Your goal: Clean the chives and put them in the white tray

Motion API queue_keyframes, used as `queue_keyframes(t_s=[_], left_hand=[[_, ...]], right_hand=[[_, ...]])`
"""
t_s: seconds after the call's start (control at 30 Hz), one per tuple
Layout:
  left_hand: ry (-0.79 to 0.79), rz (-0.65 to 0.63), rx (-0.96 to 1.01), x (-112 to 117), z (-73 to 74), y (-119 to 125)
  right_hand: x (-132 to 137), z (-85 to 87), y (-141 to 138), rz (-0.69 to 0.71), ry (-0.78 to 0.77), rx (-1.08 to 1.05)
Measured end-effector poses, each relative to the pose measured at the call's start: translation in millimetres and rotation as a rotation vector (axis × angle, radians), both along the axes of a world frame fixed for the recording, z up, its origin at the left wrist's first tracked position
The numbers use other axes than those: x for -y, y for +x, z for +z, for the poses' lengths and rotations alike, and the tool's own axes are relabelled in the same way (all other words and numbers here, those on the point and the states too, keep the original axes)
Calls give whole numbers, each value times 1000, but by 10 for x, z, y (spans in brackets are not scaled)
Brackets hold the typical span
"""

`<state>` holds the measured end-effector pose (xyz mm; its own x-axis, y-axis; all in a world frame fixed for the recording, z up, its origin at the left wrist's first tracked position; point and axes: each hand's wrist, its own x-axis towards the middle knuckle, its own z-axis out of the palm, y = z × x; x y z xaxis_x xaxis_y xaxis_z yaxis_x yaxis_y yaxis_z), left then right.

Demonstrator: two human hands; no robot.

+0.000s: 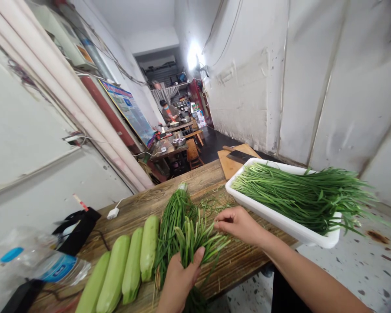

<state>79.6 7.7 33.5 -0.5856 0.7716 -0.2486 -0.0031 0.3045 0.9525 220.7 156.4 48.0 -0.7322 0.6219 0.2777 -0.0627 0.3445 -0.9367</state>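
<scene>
My left hand [180,280] is wrapped round a small bunch of garlic chives [195,239], its pale cut ends fanning up and to the right. Just right of those ends, my right hand [237,222] has its thumb and fingertips pinched together; whatever lies between them is too small to name. Behind the held bunch, a larger bundle of chives [174,213] lies on the wooden table [198,176], bound near its far end. Loose trimmings [213,204] are scattered beside it. To the right, a white plastic tub [267,217] is heaped with long chives [289,191].
Several pale green zucchini [115,269] lie left of the bundle. Farther left are a plastic water bottle [58,267] and a white plug [113,213]. Behind the tub rests a cutting board [226,163] with a cleaver [239,156]. A person [169,112] works at a far table.
</scene>
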Motion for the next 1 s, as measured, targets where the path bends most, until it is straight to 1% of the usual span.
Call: queue_keyframes(t_s=[0.07,0.13,0.27,0.37,0.47,0.57,0.77,1.0], left_hand=[[2,-2,74,14,13,2],[7,-18,135,28,8,-3],[20,-63,211,30,-31,-25],[18,-97,207,18,-53,-42],[11,-121,192,10,-59,-53],[16,-130,213,8,-51,-60],[28,-141,267,8,-35,-65],[24,-142,246,-6,-54,-66]], right_hand=[[3,25,16,91,-43,-32],[7,45,31,143,-45,-46],[15,52,34,140,-6,-54],[16,43,26,124,26,-47],[22,40,21,117,26,-43],[32,40,16,80,23,-44],[-5,32,-5,-71,-29,-84],[-115,-93,-47,-148,-109,-116]])
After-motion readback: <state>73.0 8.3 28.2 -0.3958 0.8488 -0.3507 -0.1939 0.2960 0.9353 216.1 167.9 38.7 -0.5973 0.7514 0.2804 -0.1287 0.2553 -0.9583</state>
